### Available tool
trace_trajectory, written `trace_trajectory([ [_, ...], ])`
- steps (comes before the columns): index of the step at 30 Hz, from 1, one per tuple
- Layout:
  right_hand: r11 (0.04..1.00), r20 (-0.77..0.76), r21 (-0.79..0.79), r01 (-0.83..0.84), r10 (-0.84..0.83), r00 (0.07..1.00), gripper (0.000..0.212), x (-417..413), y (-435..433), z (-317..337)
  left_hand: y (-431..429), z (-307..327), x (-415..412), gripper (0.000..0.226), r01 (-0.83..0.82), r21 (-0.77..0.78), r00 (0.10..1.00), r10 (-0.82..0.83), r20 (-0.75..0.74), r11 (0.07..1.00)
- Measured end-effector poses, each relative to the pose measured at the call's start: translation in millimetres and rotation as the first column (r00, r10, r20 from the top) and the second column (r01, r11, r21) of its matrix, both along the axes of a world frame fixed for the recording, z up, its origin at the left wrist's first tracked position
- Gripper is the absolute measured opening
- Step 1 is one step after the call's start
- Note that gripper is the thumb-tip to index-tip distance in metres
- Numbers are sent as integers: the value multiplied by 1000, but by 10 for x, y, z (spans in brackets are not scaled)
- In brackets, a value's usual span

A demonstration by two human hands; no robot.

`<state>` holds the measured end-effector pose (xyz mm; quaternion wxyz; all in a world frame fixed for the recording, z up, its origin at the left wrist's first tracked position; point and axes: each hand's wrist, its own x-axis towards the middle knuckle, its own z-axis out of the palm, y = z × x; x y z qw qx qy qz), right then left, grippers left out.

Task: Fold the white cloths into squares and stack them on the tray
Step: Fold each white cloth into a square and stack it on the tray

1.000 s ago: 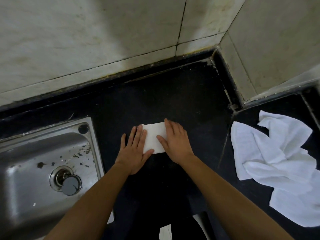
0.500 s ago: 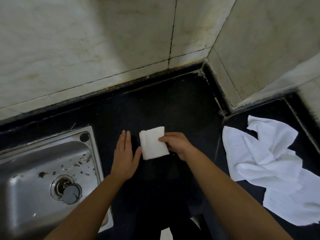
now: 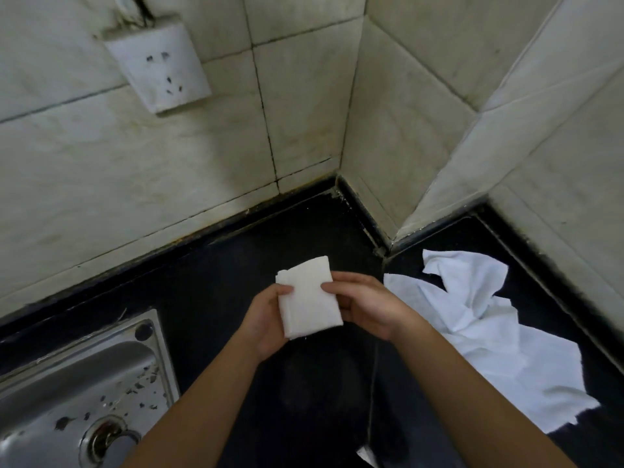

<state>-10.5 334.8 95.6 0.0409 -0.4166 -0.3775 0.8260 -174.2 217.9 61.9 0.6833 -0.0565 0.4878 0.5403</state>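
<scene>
One folded white cloth (image 3: 309, 297), a small thick rectangle nearly square with layered edges showing at its far left corner, is held between two hands over the middle of the black stone counter (image 3: 209, 292), in front of the back corner. The left hand (image 3: 266, 319) grips its left edge, thumb on top; the fingers underneath are hidden. The right hand (image 3: 364, 305) pinches the right edge with its thumb on top and curled fingers behind.

A crumpled heap of loose white cloths (image 3: 489, 325) lies along the counter's right side; how many it holds cannot be counted. One stainless steel sink (image 3: 84, 383), cut off by the frame, occupies the near left corner. One white wall socket (image 3: 158, 65) hangs on the tiles.
</scene>
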Motion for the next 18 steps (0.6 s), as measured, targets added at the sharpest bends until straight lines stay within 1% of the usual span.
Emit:
trace_trajectory([
  [1,1000,8,11,24,-24,1000,36,92,31,11,52,90,42,48,20,25,1000,-20,10,999],
  [4,992,41,23,127,-127,991,38,349,90,11,197,312,169,46,96,34,994,-94,-56,995],
  [7,977,6,-7,215,-215,977,37,565,111,78,327,473,295,40,128,3,984,-126,-123,992],
  [10,961,-51,-25,274,-275,960,35,771,112,200,439,606,416,45,173,12,966,-167,-198,985],
  [13,946,-90,-17,322,-323,942,33,969,56,353,525,747,555,43,231,44,945,-213,-247,972],
  [18,897,-62,50,439,-436,898,32,1399,-162,554,636,906,882,44,360,82,898,-321,-301,930],
])
